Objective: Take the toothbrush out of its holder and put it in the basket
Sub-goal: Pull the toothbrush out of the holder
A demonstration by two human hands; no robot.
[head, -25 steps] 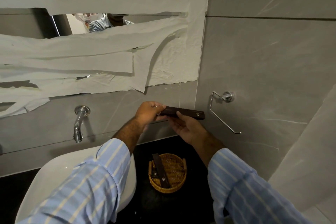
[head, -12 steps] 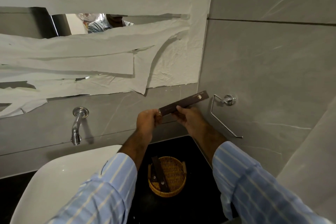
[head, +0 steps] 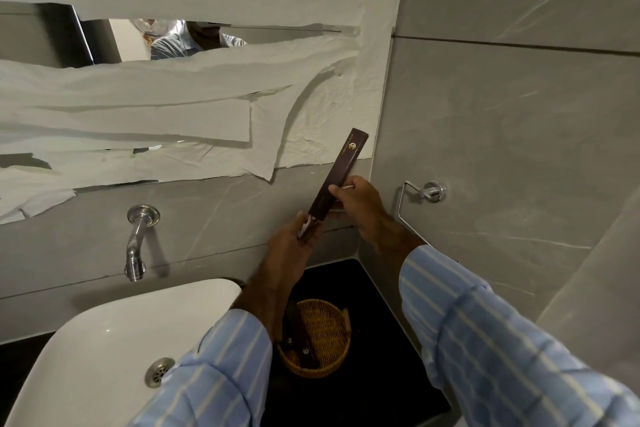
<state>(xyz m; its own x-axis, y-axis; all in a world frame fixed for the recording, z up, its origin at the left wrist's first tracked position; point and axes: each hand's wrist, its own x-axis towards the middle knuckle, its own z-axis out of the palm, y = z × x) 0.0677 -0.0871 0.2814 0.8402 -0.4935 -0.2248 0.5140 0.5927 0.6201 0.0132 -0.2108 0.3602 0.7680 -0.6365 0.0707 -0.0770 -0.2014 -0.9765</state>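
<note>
A long dark brown toothbrush holder box [head: 341, 172] with a gold logo near its top is held steeply tilted in front of the grey wall. My right hand [head: 360, 203] grips its middle. My left hand [head: 294, 246] pinches the lower open end, where a bit of white toothbrush [head: 306, 224] shows. Below on the black counter stands a round wicker basket [head: 327, 355], partly hidden by my left forearm, with a similar dark box [head: 299, 340] lying in it.
A white basin [head: 104, 350] with a metal drain sits at lower left under a chrome wall tap [head: 136, 243]. A chrome ring holder [head: 420, 196] is fixed to the right wall. The mirror above is covered with torn paper [head: 173, 107].
The box has swung from nearly level to steeply upright, its logo end now pointing up. My left hand has dropped to the lower end, where white now shows.
</note>
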